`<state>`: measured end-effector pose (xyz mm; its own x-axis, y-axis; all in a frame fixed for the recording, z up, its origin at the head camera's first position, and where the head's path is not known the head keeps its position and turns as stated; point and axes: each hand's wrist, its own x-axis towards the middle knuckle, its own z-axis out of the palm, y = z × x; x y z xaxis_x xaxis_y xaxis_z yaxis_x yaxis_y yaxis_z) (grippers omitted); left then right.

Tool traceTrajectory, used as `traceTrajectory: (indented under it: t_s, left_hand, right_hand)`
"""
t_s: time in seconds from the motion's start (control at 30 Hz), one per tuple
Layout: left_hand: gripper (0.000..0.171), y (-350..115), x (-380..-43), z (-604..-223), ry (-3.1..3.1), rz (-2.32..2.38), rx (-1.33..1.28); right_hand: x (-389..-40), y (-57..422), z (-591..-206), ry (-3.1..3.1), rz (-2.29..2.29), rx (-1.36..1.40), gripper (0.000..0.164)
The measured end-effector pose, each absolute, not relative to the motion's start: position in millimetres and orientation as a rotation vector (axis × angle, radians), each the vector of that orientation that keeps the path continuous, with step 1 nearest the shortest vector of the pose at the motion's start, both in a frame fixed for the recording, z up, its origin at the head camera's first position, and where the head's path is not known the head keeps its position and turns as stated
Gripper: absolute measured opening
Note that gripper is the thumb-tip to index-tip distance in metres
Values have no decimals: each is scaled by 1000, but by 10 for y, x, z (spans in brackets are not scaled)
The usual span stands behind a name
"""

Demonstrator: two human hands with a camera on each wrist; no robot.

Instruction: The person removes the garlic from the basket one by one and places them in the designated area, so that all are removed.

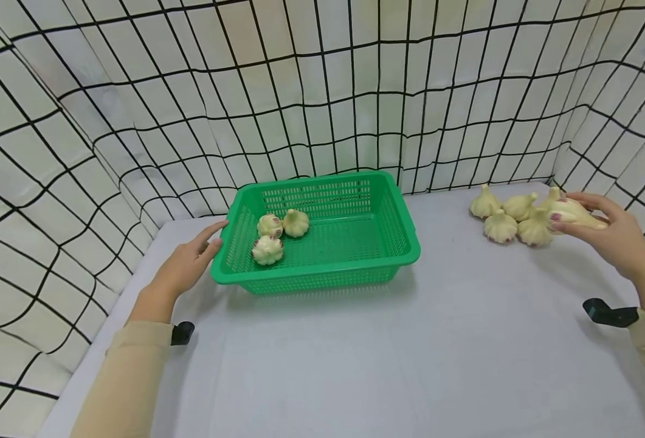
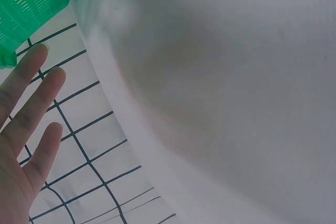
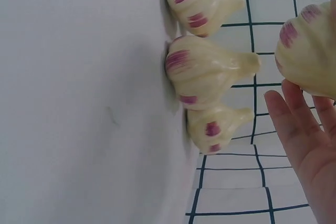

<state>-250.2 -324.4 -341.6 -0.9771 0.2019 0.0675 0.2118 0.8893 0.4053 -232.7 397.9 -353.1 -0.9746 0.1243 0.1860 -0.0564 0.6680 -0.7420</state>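
A green plastic basket (image 1: pixel 322 271) stands on the white table with three garlic bulbs (image 1: pixel 267 250) in its left part. At its left end, my left hand (image 1: pixel 182 267) has its fingertips at the rim; in the left wrist view the visible fingers are straight and spread. Far to the right, my right hand (image 1: pixel 614 234) holds a garlic bulb (image 1: pixel 574 214) with purple streaks between thumb and fingers. Beside it, several more garlic bulbs (image 1: pixel 500 226) lie clustered on the table. The right wrist view shows the held bulb (image 3: pixel 307 51) raised off the surface.
White walls with black netting (image 1: pixel 333 103) enclose the table at the back and both sides. The white tabletop (image 1: pixel 355 359) stretches in front of the basket and between it and the garlic cluster. A black wrist device (image 1: pixel 609 313) sits at the right sleeve.
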Motion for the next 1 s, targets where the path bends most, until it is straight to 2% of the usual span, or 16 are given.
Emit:
traceTrajectory:
  t_s: [0.4,0.7,1.0]
  left_hand:
    - [62,-3222,-2515,-3421,-3015,-663,-338]
    - [63,-3219,-2524,-3422,-3022,-658,-332]
    - [63,-3246,-2509,-3430,-3033,-645,-330]
  right_hand:
    - [-2350,4179,-3691,-2611,1106,-137,71]
    - [-2395,4260,-3757,-2672,1043,-250,82]
    - [-2490,4357,-3808,-2788,894,-179,78]
